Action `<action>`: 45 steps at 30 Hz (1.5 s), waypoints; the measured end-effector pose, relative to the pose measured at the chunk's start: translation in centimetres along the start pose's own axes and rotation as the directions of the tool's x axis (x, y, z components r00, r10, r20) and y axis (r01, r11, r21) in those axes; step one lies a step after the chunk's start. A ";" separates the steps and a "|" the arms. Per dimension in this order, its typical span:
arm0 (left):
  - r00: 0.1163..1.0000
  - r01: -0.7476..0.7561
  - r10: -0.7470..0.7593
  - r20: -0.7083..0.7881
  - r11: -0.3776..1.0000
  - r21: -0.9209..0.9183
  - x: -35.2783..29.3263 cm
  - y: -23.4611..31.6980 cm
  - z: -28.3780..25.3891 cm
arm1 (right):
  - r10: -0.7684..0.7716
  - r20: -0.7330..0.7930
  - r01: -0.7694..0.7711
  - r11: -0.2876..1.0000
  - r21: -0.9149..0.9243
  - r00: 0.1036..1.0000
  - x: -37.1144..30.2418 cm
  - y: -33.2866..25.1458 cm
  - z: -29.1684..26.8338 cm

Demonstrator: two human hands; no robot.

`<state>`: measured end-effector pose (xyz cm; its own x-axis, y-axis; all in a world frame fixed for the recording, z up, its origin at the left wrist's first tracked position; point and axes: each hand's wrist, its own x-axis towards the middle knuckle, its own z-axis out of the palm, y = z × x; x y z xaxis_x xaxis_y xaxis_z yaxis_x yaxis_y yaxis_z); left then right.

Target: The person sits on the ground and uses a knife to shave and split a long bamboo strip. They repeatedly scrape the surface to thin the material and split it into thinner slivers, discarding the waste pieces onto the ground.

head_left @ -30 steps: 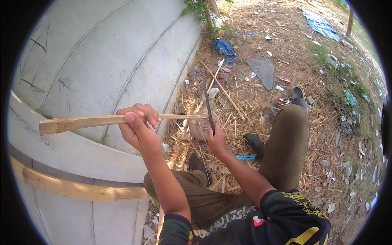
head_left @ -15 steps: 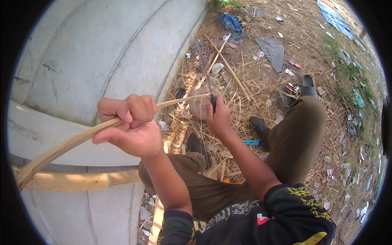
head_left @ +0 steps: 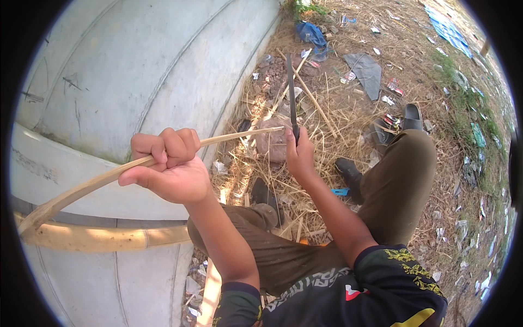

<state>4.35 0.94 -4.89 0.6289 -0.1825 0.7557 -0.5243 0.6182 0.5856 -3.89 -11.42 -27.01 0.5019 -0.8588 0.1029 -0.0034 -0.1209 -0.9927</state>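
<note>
My left hand (head_left: pixel 177 171) is wrapped round a long pale bamboo strip (head_left: pixel 90 182). The strip bends from the lower left up through my fist, and its thin pointed tip ends near my right hand. My right hand (head_left: pixel 299 155) grips the black handle of a knife (head_left: pixel 292 92). Its long dark blade points away from me, nearly upright in the view. The strip's tip lies just left of the knife's handle end; whether they touch I cannot tell. Below the tip, on the ground, sits a rounded stone (head_left: pixel 267 143).
A grey concrete wall (head_left: pixel 125 60) curves along the left, with a thick bamboo pole (head_left: pixel 103 238) across its lower part. Straw, loose sticks (head_left: pixel 316 98) and litter cover the ground. A dark slipper (head_left: pixel 412 115), a blue bag (head_left: pixel 311 35) and a grey sheet (head_left: pixel 364 73) lie farther off.
My right hand has shifted slightly right, and the knife blade has swung from leaning left to nearly upright. The strip stays in my left fist, its tip now more visible.
</note>
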 end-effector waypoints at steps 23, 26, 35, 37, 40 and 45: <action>0.993 0.001 0.010 -0.119 0.995 0.095 -0.3 -0.1 1.4 | 0.215 0.201 -0.146 0.939 -0.311 0.956 -5.7 3.8 3.8; 0.989 -0.023 0.035 -0.146 0.996 0.084 0.1 -0.1 1.6 | 0.414 0.118 -0.326 0.837 -0.439 0.903 -4.6 6.9 2.8; 0.982 0.027 -0.015 -0.191 0.998 0.060 0.2 -0.1 -0.5 | -0.023 0.371 0.120 0.964 -0.239 0.928 -3.4 -0.8 3.3; 0.989 0.017 -0.017 -0.147 1.000 -0.003 0.2 0.1 -0.9 | -0.017 0.376 0.089 0.981 -0.175 0.927 -4.0 0.0 3.6; 0.971 0.022 -0.014 -0.240 0.999 0.032 0.1 0.2 -0.4 | 0.210 0.268 -0.170 0.972 -0.164 0.940 -4.3 3.5 3.9; 0.985 0.035 -0.035 -0.166 0.999 -0.004 0.5 0.2 -0.7 | 0.216 0.183 -0.158 0.945 -0.286 0.959 -2.9 6.3 3.2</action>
<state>4.91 1.51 -4.62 0.7337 -0.0747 0.6754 -0.4998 0.6141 0.6108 -2.59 -8.08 -33.78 0.6392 -0.7584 -0.1274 -0.3299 -0.1207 -0.9363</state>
